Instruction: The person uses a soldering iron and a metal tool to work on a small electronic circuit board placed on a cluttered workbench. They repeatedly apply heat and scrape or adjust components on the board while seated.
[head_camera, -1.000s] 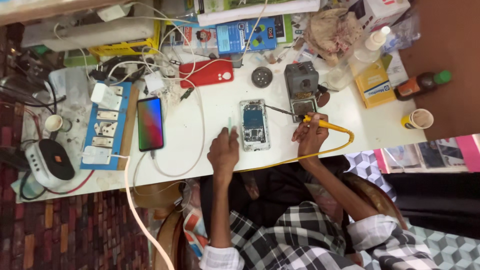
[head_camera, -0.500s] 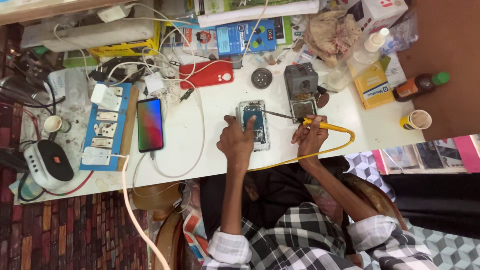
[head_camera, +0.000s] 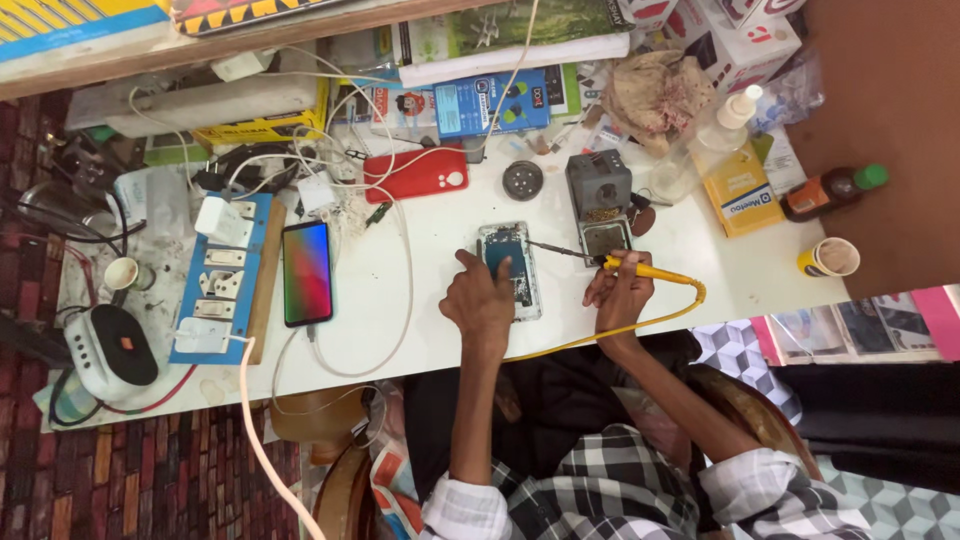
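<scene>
Change since a second ago: my left hand (head_camera: 482, 300) moved from the table edge up onto the opened phone (head_camera: 510, 270), which lies flat mid-table just left of the soldering station (head_camera: 600, 200). Looks like the board is now pinned for tip work. Left fingers are spread, index and thumb pressing the phone's lower edge, nothing gripped. My right hand (head_camera: 620, 290) is curled tight around the yellow soldering iron (head_camera: 640, 270), tip angled left, at the phone's upper right corner. Both forearms extended.

A lit phone screen (head_camera: 307, 272) glows rainbow colours at nine o'clock; a blue flat package (head_camera: 492, 102) lies at twelve; a yellow box (head_camera: 745, 190) sits at two.
</scene>
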